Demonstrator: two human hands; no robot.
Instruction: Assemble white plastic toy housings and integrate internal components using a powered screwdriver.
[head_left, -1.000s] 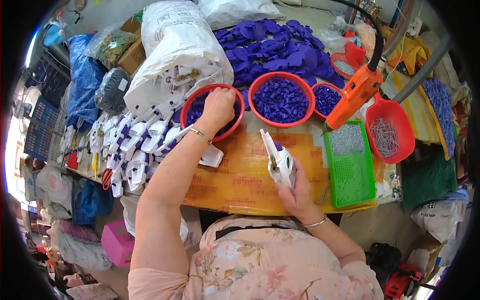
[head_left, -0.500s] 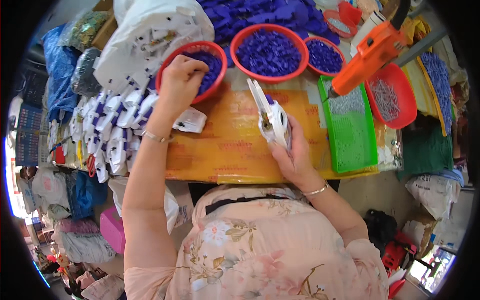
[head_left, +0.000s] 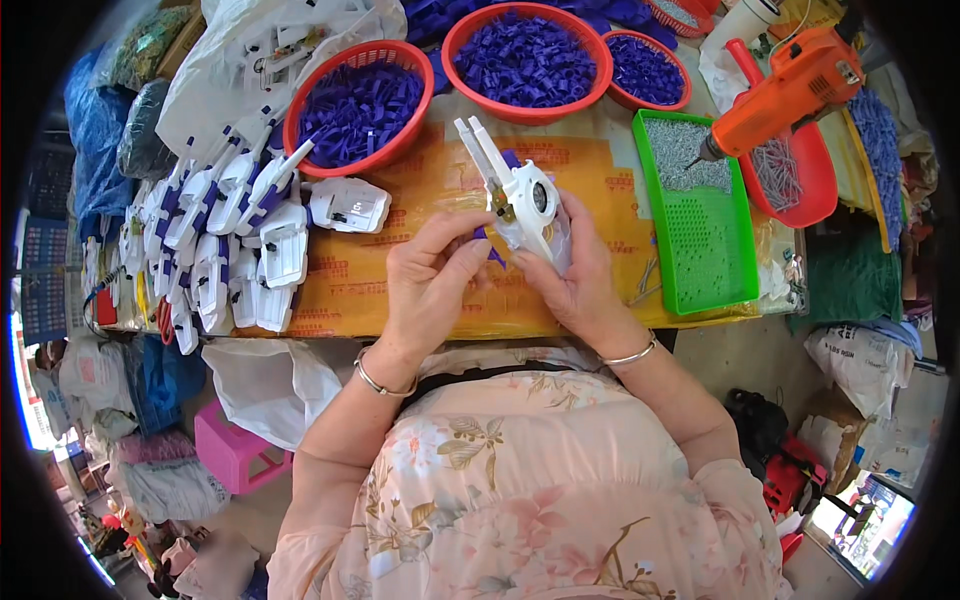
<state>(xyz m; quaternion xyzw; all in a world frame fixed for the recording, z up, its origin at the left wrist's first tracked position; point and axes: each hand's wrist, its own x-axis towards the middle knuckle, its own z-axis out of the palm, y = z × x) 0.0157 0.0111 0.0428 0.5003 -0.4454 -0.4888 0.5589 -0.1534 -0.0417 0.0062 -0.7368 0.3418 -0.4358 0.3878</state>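
Over the front middle of the table, my right hand [head_left: 582, 278] is closed around a white plastic device [head_left: 543, 212] with two long prongs and a round dark dial. The prongs point away from me, and small inner parts show at its near left side. My left hand [head_left: 425, 282] pinches a small purple plastic piece [head_left: 480, 232] close against that side. Fingers partly hide the piece. Left of my hands lies a white half casing [head_left: 350, 205], beside a pile of similar white and purple devices [head_left: 220, 230].
Red baskets of purple pieces [head_left: 365, 110] [head_left: 525, 60] [head_left: 650, 70] line the back. At right, a green tray [head_left: 700, 240] holds small metal parts, and a red basin [head_left: 810, 205] holds long screws. An orange power screwdriver [head_left: 800, 85] hangs over them. Loose screws [head_left: 645, 275] lie near the tray.
My left hand has come out of the left red basket, back toward me, and now holds a purple piece at the white device. My right hand still grips the device.
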